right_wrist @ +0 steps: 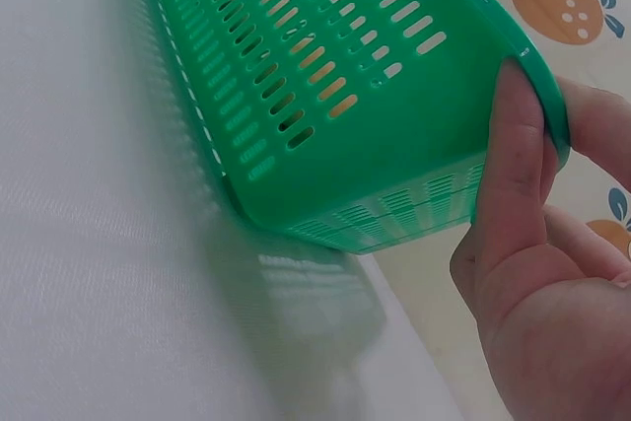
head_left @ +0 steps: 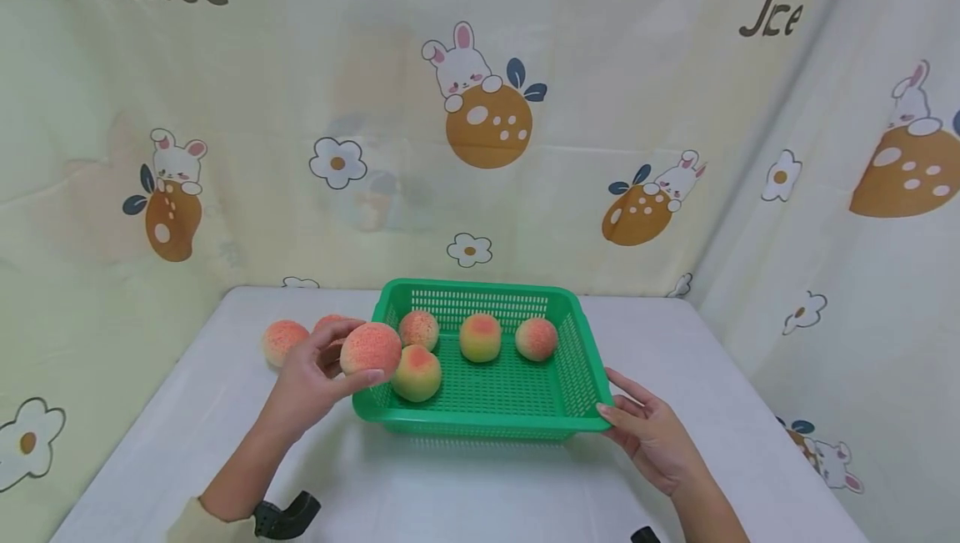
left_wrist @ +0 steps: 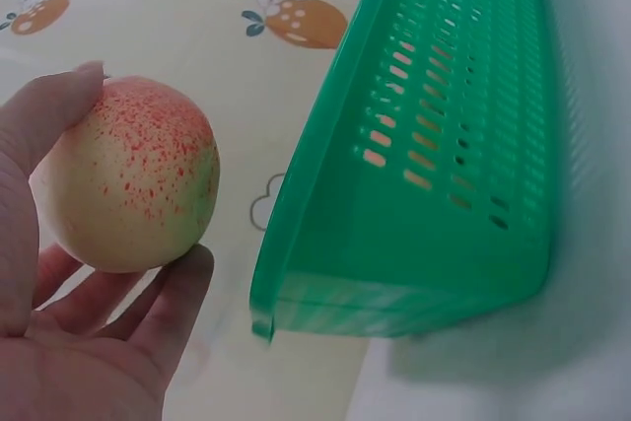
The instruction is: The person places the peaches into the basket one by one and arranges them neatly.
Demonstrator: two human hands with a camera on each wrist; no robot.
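A pink-and-cream peach (head_left: 371,349) is held between the thumb and fingers of my left hand (head_left: 306,384), just over the left rim of a green plastic basket (head_left: 495,424). In the left wrist view the same peach (left_wrist: 138,175) is apart from the basket wall (left_wrist: 394,244). My right hand (head_left: 652,434) pinches the basket's front right corner; the right wrist view shows its thumb (right_wrist: 517,155) on the rim. Inside the basket lie several peaches, among them a yellowish one (head_left: 417,374) at the left and a pinker one (head_left: 536,339) at the right.
Left of the basket, a peach (head_left: 283,341) lies on the white table (head_left: 480,493), with another (head_left: 330,322) partly hidden behind my left hand. A printed curtain (head_left: 570,218) hangs behind the table and along both sides.
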